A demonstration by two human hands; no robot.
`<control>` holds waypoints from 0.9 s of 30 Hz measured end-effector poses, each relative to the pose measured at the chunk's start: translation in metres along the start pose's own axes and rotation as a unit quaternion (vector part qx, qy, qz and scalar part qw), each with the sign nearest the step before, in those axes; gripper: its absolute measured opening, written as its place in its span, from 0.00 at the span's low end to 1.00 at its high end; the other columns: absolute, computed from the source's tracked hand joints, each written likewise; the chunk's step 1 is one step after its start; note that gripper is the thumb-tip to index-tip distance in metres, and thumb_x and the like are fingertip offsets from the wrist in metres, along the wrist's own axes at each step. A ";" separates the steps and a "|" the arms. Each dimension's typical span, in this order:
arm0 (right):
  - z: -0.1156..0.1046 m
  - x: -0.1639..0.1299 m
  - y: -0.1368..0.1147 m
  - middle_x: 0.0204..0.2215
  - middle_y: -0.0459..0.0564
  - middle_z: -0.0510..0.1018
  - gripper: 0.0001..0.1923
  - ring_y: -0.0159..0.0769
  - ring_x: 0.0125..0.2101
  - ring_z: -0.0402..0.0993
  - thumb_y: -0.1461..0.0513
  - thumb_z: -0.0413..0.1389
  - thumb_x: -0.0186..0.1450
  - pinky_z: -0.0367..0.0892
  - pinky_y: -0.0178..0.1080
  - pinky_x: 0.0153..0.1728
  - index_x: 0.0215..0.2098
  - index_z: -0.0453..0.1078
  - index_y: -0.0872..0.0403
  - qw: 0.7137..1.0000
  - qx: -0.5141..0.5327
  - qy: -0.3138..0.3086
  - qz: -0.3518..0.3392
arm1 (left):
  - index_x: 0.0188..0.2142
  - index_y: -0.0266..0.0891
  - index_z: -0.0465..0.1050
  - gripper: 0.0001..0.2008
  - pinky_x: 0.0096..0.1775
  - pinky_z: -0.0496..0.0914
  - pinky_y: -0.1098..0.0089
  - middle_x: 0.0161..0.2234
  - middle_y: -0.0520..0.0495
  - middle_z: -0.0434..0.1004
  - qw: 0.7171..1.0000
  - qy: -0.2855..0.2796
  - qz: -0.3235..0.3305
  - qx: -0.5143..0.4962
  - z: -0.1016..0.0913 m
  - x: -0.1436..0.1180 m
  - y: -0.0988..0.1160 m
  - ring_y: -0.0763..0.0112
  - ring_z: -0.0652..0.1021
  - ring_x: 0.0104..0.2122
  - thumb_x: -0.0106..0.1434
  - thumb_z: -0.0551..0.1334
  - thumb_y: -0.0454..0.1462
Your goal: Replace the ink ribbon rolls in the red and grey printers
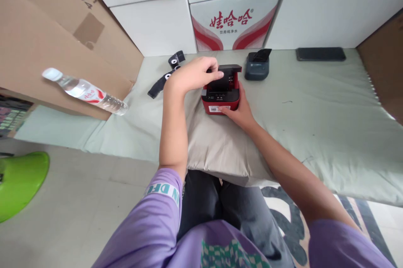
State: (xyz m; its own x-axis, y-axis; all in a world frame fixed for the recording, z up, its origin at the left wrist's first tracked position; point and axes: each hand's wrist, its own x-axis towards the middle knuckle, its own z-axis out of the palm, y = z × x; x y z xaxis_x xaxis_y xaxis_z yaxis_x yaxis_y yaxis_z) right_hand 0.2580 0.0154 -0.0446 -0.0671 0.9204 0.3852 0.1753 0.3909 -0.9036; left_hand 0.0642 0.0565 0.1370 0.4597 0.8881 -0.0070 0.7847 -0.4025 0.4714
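Observation:
A small red and black label printer [231, 102] stands on the cloth-covered surface with its black lid raised. My right hand [241, 110] wraps round its right side, thumb on the front by a white sticker. Above the open compartment is my left hand [200, 74], its fingers bent and closed at what looks like a black label roll [219, 83]. My fingers partly hide that roll. Two black label rolls [175, 61] with white cores lie to the left, behind my left wrist. Beyond the printer to the right sits a dark teal label printer [257, 69] with a black strip sticking out.
A phone [321, 54] lies at the back right. White cartons [233, 20] line the back edge. On the left, a water bottle [91, 94] leans by a large cardboard box [63, 45]. A green stool [25, 180] is on the floor at left.

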 end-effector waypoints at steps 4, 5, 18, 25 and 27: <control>0.001 0.000 -0.001 0.76 0.59 0.61 0.66 0.58 0.74 0.61 0.35 0.72 0.51 0.57 0.62 0.76 0.77 0.48 0.46 1.000 0.004 0.001 0.000 | 0.35 0.42 0.71 0.09 0.39 0.63 0.67 0.40 0.50 0.80 0.999 -0.013 0.021 0.037 -0.001 0.001 -0.005 0.66 0.76 0.39 0.61 0.69 0.41; 0.001 0.000 -0.001 0.75 0.59 0.61 0.67 0.59 0.74 0.61 0.35 0.72 0.51 0.57 0.62 0.76 0.77 0.48 0.47 1.000 0.006 0.001 0.000 | 0.35 0.42 0.71 0.08 0.40 0.63 0.67 0.40 0.50 0.80 0.999 -0.014 0.025 0.046 -0.001 0.001 -0.005 0.66 0.76 0.40 0.60 0.69 0.40; 0.001 -0.002 0.004 0.74 0.60 0.63 0.66 0.57 0.72 0.63 0.38 0.74 0.51 0.58 0.64 0.75 0.77 0.49 0.47 1.000 -0.001 0.010 0.018 | 0.40 0.43 0.74 0.10 0.42 0.66 0.66 0.38 0.48 0.79 0.998 -0.018 -0.016 0.057 0.009 0.009 0.000 0.60 0.78 0.44 0.59 0.70 0.37; 0.001 -0.002 0.006 0.75 0.59 0.63 0.67 0.58 0.72 0.63 0.38 0.73 0.51 0.59 0.63 0.74 0.78 0.47 0.46 1.000 -0.005 0.003 0.015 | 0.49 0.44 0.79 0.15 0.54 0.71 0.62 0.48 0.45 0.83 0.995 0.020 -0.023 0.093 0.016 0.013 0.003 0.55 0.80 0.53 0.62 0.68 0.35; 0.001 -0.002 0.006 0.75 0.60 0.62 0.66 0.57 0.72 0.64 0.39 0.73 0.52 0.60 0.62 0.74 0.78 0.47 0.46 1.000 -0.006 0.004 0.012 | 0.49 0.45 0.80 0.14 0.56 0.71 0.60 0.48 0.45 0.83 0.995 0.024 -0.021 0.093 0.019 0.015 0.004 0.54 0.80 0.54 0.63 0.67 0.35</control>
State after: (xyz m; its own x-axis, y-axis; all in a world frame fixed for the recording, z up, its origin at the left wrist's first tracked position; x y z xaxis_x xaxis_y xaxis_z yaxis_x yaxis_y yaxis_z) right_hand 0.2582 0.0160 -0.0514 -0.0561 0.9291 0.3656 0.1881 0.3695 -0.9100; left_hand 0.0820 0.0636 0.1222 0.4074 0.9130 0.0202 0.8686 -0.3942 0.3001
